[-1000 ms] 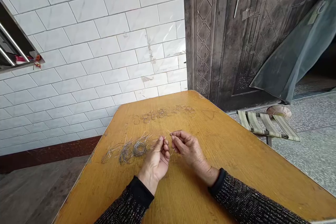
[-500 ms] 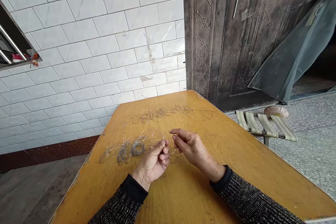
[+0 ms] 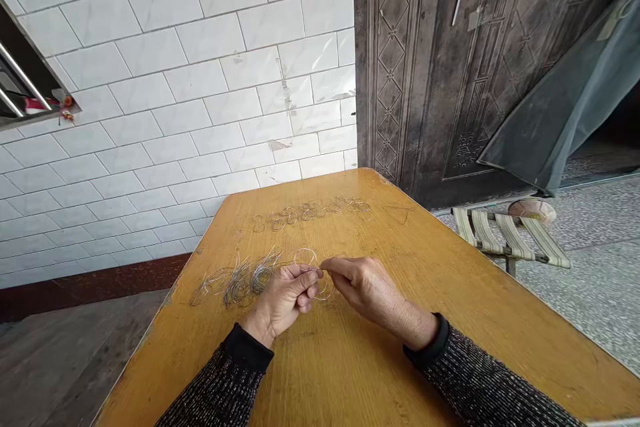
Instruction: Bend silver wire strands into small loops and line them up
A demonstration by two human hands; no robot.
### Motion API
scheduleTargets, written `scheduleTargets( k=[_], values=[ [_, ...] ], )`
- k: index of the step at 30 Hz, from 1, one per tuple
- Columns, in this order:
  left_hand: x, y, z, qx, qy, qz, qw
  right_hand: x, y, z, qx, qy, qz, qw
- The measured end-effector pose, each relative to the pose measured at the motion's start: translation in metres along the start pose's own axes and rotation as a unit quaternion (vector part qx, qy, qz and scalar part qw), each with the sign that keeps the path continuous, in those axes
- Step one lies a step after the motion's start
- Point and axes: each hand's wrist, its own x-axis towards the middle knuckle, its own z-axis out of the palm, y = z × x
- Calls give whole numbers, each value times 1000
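Observation:
Between my two hands is a thin, pale wire bent into loops, one above the fingers and one below. My left hand pinches it between thumb and forefinger. My right hand is closed on the wire right beside the left fingertips, its fingers bent downward. Left of my left hand lie coiled bundles of grey wire with loose ends sticking up. Farther back on the table runs a row of small wire rings. The exact crossing of the wire is hidden by my fingertips.
A bent wire triangle lies at the table's far right. A folding stool with striped straps stands right of the table. Behind are a white tiled wall, a dark carved door and a hanging grey curtain.
My right hand has moved in against the left fingertips, its fingers turning down and closing. The wire loop now rises above my left fingers. The view has shifted slightly.

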Motion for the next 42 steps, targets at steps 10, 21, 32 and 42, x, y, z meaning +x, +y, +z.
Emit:
scheduleTargets(
  k=[10, 21, 32, 42],
  values=[
    [2, -4, 0, 98, 40, 65, 992, 1, -4, -4, -65, -37, 6, 997],
    [4, -5, 0, 58, 132, 106, 984, 6, 0, 6, 375, 12, 172, 911],
    [4, -7, 3, 5, 132, 108, 985, 6, -6, 17, 476, -1, 186, 860],
    [7, -11, 2, -20, 138, 115, 983, 4, -6, 23, 498, 0, 180, 848]
  ],
)
